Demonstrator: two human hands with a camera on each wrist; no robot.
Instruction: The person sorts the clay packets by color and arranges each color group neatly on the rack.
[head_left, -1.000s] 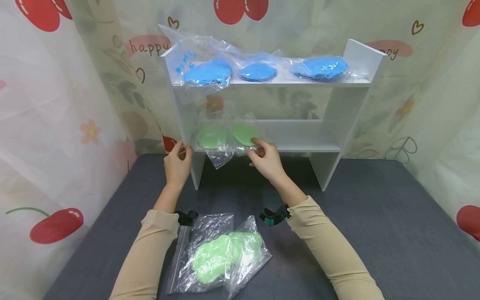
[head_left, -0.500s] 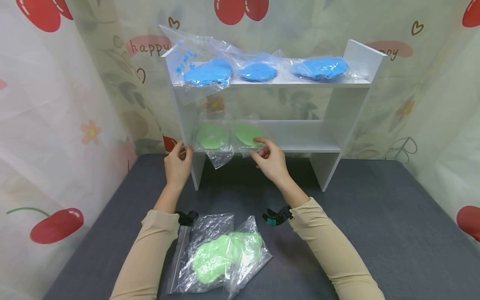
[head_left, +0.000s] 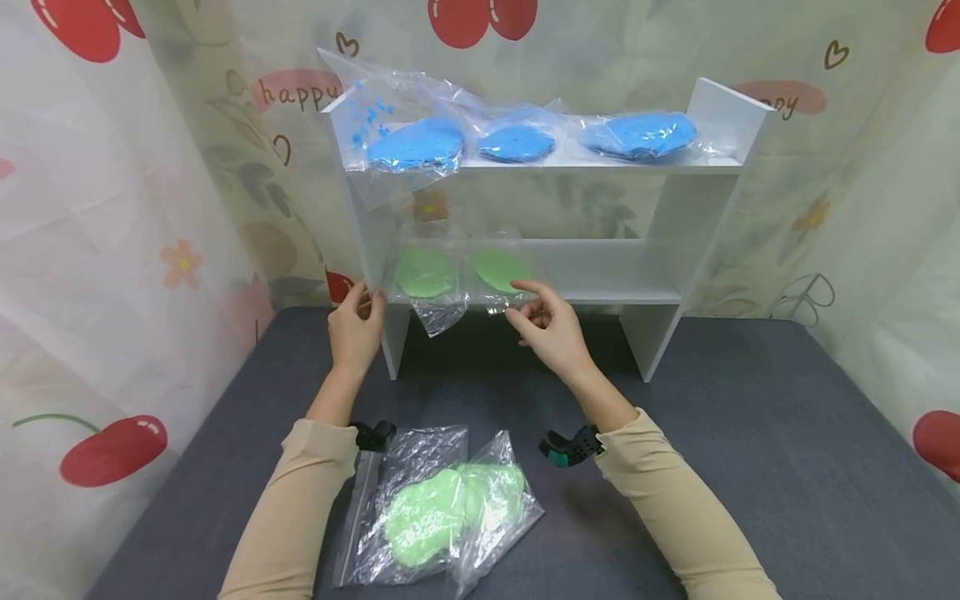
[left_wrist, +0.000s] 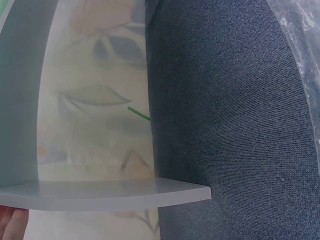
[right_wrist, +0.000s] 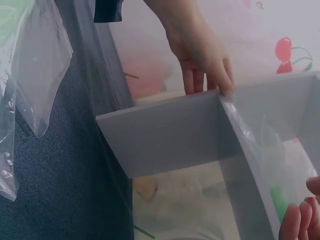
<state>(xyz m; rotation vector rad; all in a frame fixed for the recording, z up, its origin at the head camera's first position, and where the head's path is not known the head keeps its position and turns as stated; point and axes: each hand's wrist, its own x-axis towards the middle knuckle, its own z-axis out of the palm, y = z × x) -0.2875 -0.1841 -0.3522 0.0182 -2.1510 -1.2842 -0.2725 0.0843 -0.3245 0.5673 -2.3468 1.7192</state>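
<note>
My left hand (head_left: 356, 333) grips the left side panel of a white shelf unit (head_left: 360, 225); the right wrist view shows its thumb on the panel's front edge and its fingers on the outer side. On the lower shelf, two clear bags sit side by side, each around a flat green piece: the left bag (head_left: 425, 272) hangs past the front edge, the right bag (head_left: 501, 271) lies beside it. Just before the right bag's lower corner is my right hand (head_left: 555, 333), thumb and index finger apart, holding nothing. The left wrist view catches only some fingers (left_wrist: 14, 222) at the panel.
Along the upper shelf lie three clear bags with blue contents, at left (head_left: 420, 146), middle (head_left: 516, 144) and right (head_left: 641, 135). Nearer me on the dark table (head_left: 750, 467), two overlapping clear bags (head_left: 420, 517) hold bright green pieces. Patterned curtains surround the table.
My right hand has let go of the right green bag and drawn back toward the right and down. That bag has shifted slightly right on the shelf. The left hand has stayed put.
</note>
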